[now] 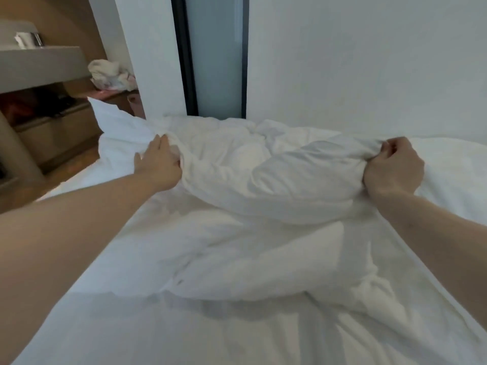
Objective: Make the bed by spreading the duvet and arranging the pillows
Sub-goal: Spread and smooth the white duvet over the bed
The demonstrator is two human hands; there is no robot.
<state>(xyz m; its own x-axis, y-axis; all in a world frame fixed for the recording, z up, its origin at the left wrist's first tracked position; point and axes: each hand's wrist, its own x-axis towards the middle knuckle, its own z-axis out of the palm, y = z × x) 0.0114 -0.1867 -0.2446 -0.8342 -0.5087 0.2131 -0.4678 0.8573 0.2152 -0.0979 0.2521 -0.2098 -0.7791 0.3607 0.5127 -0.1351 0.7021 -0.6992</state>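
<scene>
A white duvet (263, 175) lies bunched in a heap across the far part of the bed (131, 325). My left hand (158, 159) holds the heap's left end, fingers dug into the folds. My right hand (392, 164) grips a gathered fold at the heap's right end in a fist, lifted a little off the sheet. A white pillow (116, 125) lies at the far left, behind my left hand. More white bedding (453, 164) lies flat to the right of my right hand.
A white wall (369, 61) and a dark-framed frosted glass panel (216, 56) stand right behind the bed. At left are a wooden shelf unit (50, 133) and a crumpled pile of cloth (110, 75) on a ledge.
</scene>
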